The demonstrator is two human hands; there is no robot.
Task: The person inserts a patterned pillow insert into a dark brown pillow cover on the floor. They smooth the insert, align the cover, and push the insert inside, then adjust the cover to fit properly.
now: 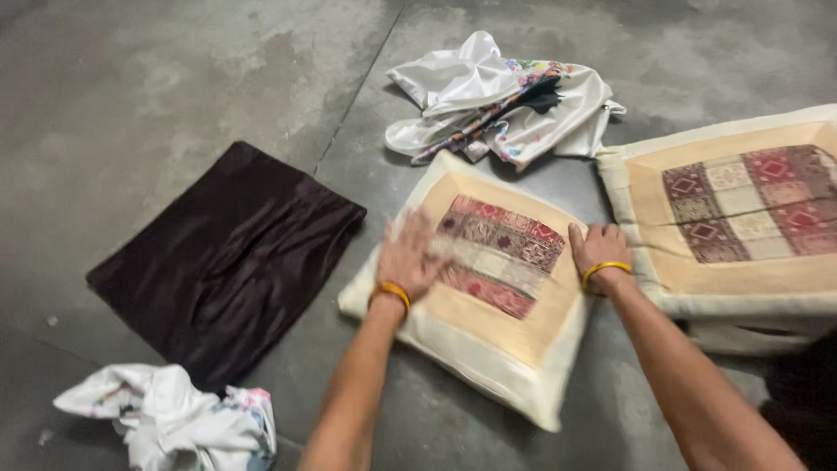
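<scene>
Head view: both hands [501, 257] flat, spread on cushion [488, 349]; dark cloth [227, 262] beside.

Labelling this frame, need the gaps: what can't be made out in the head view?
- Left hand: motion-blurred on the cushion; fingers unreadable.
- Second cushion: cut off by the right edge.
- White cloth bundle: cut off by the bottom edge.
- Right hand: knuckles hide its fingertips.

No packages, labels, signs or screens here — only cloth on floor.
</scene>
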